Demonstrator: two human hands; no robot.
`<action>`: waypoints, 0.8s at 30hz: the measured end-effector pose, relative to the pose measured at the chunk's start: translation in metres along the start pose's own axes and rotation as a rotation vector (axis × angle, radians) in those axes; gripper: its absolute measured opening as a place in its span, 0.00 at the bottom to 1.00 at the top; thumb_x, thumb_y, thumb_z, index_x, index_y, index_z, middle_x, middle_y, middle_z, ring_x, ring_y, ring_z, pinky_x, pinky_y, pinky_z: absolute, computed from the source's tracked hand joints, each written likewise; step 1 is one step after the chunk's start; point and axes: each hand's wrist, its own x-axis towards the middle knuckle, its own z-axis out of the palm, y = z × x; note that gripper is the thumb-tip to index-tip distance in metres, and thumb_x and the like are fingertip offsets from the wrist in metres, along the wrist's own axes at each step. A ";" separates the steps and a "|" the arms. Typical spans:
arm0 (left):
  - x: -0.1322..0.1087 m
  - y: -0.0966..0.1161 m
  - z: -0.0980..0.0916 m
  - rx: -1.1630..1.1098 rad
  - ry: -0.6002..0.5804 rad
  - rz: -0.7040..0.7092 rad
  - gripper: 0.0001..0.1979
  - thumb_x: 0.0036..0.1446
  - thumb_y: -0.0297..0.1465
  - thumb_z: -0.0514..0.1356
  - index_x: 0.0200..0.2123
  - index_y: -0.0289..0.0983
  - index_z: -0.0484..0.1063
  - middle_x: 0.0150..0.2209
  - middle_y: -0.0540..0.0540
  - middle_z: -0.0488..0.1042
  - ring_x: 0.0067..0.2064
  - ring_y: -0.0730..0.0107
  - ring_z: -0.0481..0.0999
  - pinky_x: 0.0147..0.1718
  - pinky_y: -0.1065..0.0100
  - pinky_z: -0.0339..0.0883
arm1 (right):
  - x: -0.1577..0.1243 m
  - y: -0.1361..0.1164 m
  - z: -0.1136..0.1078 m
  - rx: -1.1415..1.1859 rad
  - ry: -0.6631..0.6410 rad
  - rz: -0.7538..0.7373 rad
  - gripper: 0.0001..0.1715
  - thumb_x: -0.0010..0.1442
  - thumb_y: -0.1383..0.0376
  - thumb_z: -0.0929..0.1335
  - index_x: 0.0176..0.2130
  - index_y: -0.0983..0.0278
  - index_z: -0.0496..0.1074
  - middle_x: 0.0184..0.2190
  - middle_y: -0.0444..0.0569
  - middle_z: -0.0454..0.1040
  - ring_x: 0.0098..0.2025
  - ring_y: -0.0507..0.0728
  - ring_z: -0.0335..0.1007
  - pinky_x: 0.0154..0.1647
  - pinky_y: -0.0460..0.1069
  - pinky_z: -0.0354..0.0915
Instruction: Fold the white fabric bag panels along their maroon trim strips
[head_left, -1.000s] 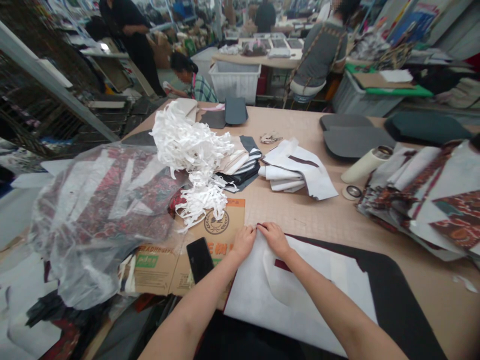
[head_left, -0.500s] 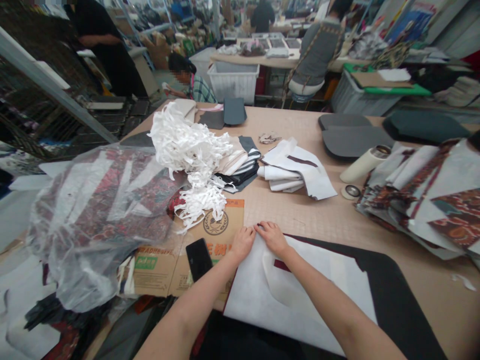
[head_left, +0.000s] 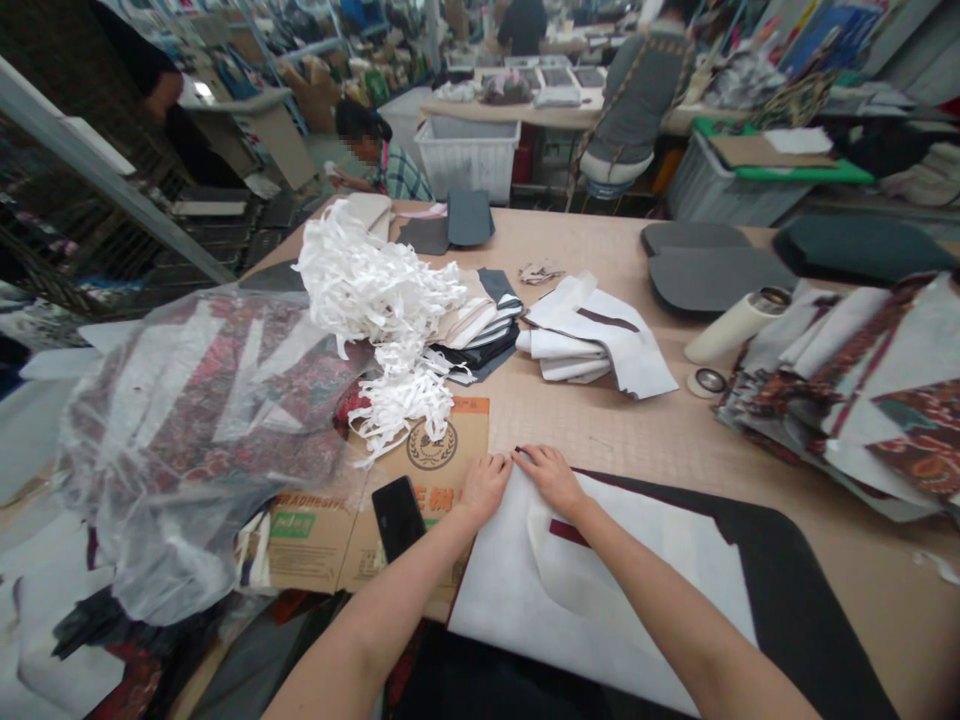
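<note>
A white fabric panel point(head_left: 645, 610) with dark red edging lies over a black board point(head_left: 787, 590) in front of me. At the panel's far left corner, my left hand point(head_left: 486, 487) has its fingers closed on the edge. My right hand point(head_left: 551, 480) grips the same edge close beside it, fingers bent and pressed together. The fingertips of both hands nearly meet. Under my right wrist, a loose white flap and a dark red strip point(head_left: 568, 532) show on the panel. What lies beneath my fingers is hidden.
Left of my hands are a phone point(head_left: 398, 517) on flattened cardboard point(head_left: 307, 545), a heap of white strips point(head_left: 375, 285) and a plastic-wrapped bundle point(head_left: 217, 400). Folded white pieces point(head_left: 592, 335) lie ahead. A bottle point(head_left: 735, 325), tape roll point(head_left: 706, 382) and patterned fabric stack point(head_left: 847, 400) stand right.
Both hands stay at the panel's corner with almost no movement. The standing person at the far left has shifted further left. My view has moved very slightly.
</note>
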 end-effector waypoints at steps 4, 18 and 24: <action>0.000 0.001 -0.004 0.024 -0.021 0.025 0.18 0.61 0.25 0.43 0.53 0.35 0.59 0.43 0.40 0.68 0.45 0.61 0.65 0.42 0.61 0.60 | 0.006 -0.004 -0.005 -0.010 -0.027 0.021 0.25 0.60 0.71 0.61 0.56 0.60 0.62 0.51 0.53 0.65 0.48 0.58 0.58 0.47 0.54 0.57; 0.002 -0.022 -0.016 -0.098 -0.009 -0.042 0.12 0.60 0.28 0.47 0.40 0.38 0.70 0.40 0.43 0.70 0.44 0.62 0.66 0.43 0.61 0.58 | 0.018 -0.012 0.013 0.062 0.106 0.377 0.18 0.60 0.74 0.58 0.46 0.66 0.68 0.40 0.52 0.69 0.42 0.57 0.61 0.43 0.51 0.59; 0.040 -0.007 -0.008 -0.336 0.008 -0.097 0.14 0.60 0.27 0.48 0.46 0.38 0.67 0.44 0.45 0.69 0.46 0.68 0.65 0.46 0.67 0.58 | 0.012 -0.013 0.015 0.036 0.110 0.312 0.12 0.61 0.70 0.61 0.43 0.62 0.70 0.37 0.50 0.70 0.41 0.57 0.61 0.42 0.50 0.58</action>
